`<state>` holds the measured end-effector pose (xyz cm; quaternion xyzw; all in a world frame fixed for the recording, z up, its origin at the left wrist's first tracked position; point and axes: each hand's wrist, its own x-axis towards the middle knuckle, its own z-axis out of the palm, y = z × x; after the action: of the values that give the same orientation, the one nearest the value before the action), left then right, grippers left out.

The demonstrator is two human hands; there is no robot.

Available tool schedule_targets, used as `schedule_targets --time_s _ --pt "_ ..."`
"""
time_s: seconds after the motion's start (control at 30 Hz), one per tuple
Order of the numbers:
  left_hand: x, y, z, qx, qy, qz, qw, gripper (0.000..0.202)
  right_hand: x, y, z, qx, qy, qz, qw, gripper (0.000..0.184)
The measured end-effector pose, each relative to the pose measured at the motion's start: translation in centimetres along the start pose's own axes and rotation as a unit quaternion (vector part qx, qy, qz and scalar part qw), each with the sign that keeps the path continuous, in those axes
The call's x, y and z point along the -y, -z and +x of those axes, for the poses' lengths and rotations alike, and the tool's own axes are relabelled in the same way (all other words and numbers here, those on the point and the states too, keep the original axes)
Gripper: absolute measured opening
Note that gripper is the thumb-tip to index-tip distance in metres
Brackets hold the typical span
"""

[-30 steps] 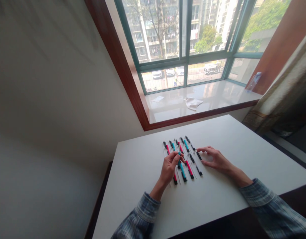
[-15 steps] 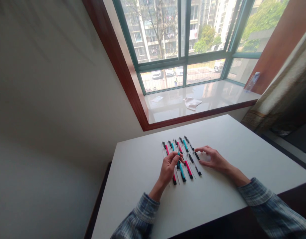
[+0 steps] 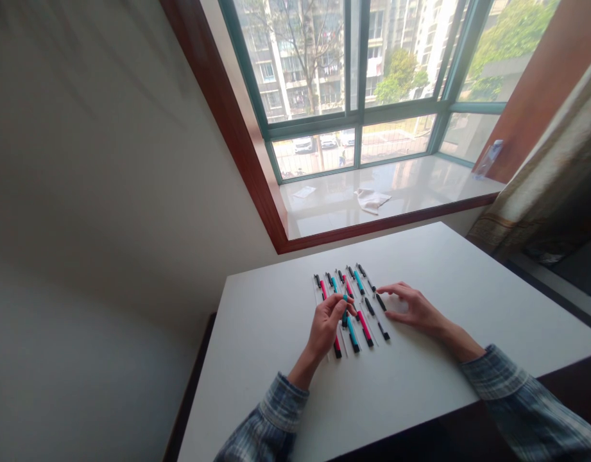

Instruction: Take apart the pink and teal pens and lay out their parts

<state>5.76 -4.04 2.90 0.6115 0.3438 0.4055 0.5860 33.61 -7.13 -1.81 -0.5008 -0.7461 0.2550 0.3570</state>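
My left hand (image 3: 325, 324) is closed in a pinch over the rows, holding a small teal and black pen part (image 3: 344, 309) upright between thumb and fingers. My right hand (image 3: 411, 310) rests on the table at the right end of the rows, its thumb and fingers apart and curved. Its fingertips are beside a black pen grip (image 3: 380, 301); I cannot tell whether they touch it. Around both hands lie pen parts in slanting rows: a pink barrel (image 3: 365, 329), a teal barrel (image 3: 353, 335), a black cap end (image 3: 384, 332), black grips and thin clear refills. My left hand hides some of them.
The white table (image 3: 256, 359) reaches to the wall and the window sill. On the sill (image 3: 420, 183) are a crumpled cloth or paper (image 3: 372, 200), a flat sheet (image 3: 304, 192) and a clear bottle (image 3: 488, 158). A curtain (image 3: 540, 154) hangs at the right.
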Motion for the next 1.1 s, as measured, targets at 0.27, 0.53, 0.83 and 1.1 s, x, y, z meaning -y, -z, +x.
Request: schedule_targets --time_s 0.27,0.53,0.83,1.1 --pt "-0.1 -0.1 -0.1 -0.003 0.001 -0.002 1.000 0.034 -0.2 0.0 0.0 -0.051 -0.011 0.001 0.999 0.041" --pt "0.0 -0.1 -0.3 0.035 0.006 -0.001 0.999 0.033 5.4 -2.3 1.5 -0.134 -0.128 0.216 0.959 0.037" --pt "-0.7 -0.1 -0.4 0.073 -0.018 0.058 0.995 0.032 9.8 -4.2 3.3 -0.079 -0.120 0.336 0.931 0.029" --pt "-0.4 -0.4 -0.4 0.067 0.003 -0.013 0.998 0.029 9.9 -1.5 4.0 -0.208 -0.119 0.322 0.916 0.034"
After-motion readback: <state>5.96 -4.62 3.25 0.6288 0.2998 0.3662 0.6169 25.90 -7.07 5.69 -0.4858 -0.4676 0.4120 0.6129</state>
